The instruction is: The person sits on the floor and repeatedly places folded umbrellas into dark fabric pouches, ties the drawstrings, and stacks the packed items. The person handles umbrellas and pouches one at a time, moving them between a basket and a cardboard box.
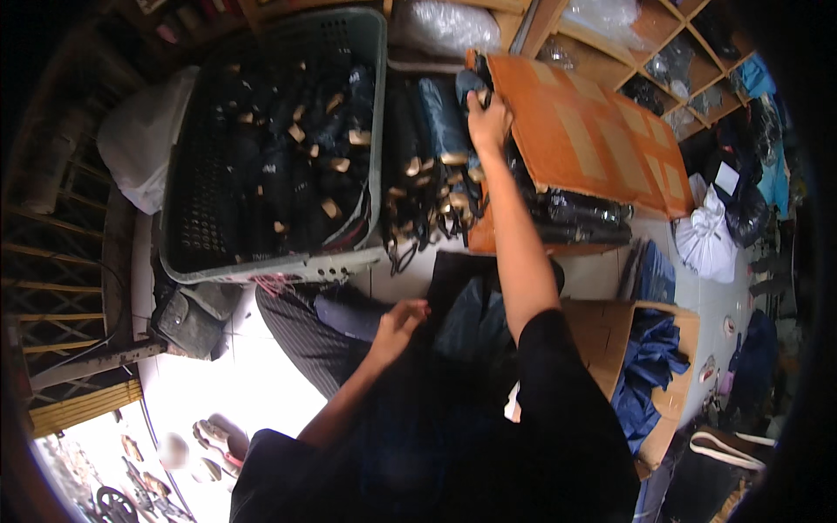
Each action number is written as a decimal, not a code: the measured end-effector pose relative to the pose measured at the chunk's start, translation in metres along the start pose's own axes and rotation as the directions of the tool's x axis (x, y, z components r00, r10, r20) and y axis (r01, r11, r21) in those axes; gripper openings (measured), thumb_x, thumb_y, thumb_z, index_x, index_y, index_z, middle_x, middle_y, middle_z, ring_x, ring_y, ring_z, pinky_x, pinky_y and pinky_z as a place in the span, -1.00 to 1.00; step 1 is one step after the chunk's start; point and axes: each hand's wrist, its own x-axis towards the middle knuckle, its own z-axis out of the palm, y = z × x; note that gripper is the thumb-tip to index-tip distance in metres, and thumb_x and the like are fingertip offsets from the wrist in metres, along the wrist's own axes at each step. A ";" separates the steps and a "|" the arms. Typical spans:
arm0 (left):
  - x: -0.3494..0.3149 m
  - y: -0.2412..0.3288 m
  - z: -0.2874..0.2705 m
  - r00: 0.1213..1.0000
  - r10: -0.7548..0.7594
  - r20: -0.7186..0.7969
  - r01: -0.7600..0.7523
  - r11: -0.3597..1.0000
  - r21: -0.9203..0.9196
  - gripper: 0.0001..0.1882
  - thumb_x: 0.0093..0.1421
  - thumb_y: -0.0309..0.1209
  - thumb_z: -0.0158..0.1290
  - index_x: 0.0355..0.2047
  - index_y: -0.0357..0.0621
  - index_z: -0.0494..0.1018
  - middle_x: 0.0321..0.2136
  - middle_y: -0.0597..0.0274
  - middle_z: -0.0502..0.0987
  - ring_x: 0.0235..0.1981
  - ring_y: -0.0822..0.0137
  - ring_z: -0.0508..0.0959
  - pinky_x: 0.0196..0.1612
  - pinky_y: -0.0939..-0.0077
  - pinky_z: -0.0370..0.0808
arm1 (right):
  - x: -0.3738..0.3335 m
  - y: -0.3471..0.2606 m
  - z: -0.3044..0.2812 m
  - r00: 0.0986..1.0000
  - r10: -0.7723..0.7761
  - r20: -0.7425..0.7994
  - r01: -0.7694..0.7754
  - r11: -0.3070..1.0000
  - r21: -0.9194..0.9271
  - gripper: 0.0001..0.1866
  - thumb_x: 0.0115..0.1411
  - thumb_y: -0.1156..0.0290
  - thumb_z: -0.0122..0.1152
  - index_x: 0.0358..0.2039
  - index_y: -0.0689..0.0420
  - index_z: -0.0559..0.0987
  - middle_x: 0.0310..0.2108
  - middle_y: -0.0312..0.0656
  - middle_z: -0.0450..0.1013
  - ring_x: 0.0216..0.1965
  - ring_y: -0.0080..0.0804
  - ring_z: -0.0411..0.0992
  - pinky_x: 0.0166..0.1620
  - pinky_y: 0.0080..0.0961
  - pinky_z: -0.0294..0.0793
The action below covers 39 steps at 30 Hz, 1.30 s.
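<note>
My right hand (490, 122) is stretched out to the edge of an orange-brown cardboard box, its fingers closed round the end of a dark blue folded umbrella (466, 82). Beside it lies a row of folded umbrellas, one of them blue (443, 118), with pale wood-coloured handles (457, 202) and dark straps toward me. Over my lap hangs my left hand (399, 331), fingers curled together, with nothing visible in them. A dark blue rolled bundle (349, 315), perhaps another folded umbrella, rests on my striped trouser leg just left of that hand.
A grey-green plastic basket (377, 166) full of dark folded umbrellas stands at the left. The cardboard box (602, 131) has a raised flap and dark wrapped goods inside. An open carton (676, 418) holds blue fabric. Wooden shelves (645, 61) and a white tied bag (706, 235) are at the right.
</note>
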 end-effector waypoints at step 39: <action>-0.007 0.051 -0.010 0.978 0.023 -0.208 -0.098 0.928 -0.358 -0.71 0.29 -0.29 -0.16 -0.20 -0.26 0.42 -0.24 0.16 0.52 -0.17 0.29 0.50 0.04 0.38 0.34 | -0.254 -0.002 -0.148 0.789 0.221 0.573 -0.506 0.761 0.405 -0.70 0.12 0.41 0.31 -0.56 0.14 0.32 -0.62 -0.49 0.09 -0.57 -0.78 0.04 -0.53 -0.69 0.01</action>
